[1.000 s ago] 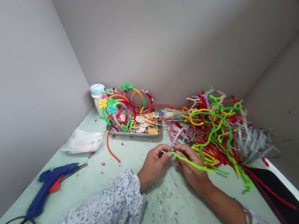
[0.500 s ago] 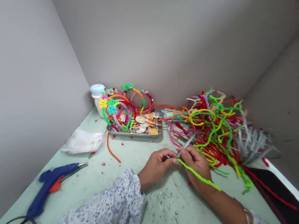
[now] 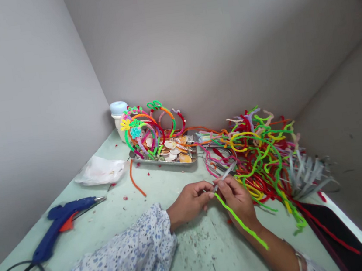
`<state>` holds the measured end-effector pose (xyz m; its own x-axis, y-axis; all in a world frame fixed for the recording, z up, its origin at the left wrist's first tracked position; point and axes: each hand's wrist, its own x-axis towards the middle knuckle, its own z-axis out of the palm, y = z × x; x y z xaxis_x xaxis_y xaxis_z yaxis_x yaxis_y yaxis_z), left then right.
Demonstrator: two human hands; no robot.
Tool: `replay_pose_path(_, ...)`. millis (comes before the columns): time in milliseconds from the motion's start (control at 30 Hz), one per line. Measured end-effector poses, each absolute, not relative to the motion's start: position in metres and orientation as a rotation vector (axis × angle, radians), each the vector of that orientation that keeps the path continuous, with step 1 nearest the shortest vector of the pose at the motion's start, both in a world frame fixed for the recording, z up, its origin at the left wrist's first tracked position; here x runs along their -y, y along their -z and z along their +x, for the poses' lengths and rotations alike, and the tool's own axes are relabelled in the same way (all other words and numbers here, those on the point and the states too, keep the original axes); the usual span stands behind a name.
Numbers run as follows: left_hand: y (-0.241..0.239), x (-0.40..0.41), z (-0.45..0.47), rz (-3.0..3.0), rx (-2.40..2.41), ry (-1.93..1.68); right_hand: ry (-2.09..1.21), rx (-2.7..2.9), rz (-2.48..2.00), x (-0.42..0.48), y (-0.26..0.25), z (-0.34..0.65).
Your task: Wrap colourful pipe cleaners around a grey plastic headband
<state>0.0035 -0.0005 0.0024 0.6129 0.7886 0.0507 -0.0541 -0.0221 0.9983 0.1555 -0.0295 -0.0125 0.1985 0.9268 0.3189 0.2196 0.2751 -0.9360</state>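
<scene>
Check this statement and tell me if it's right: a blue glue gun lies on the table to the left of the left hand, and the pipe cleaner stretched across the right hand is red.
One thing is wrong: the pipe cleaner across the right hand is lime green, as the head view shows. The blue glue gun does lie left of the left hand.

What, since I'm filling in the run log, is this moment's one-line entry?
left hand: pinching end of green pipe cleaner | right hand: pinching grey strip | headbands: at tray | glue gun: on table
</scene>
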Motion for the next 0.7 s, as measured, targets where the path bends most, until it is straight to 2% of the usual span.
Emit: replay_pose_path(700, 0.0012, 0.0002, 0.0041, 1.453, -0.627, -0.743, -0.803, 1.221, -1.225, 0.0303, 0.0073, 0.1523)
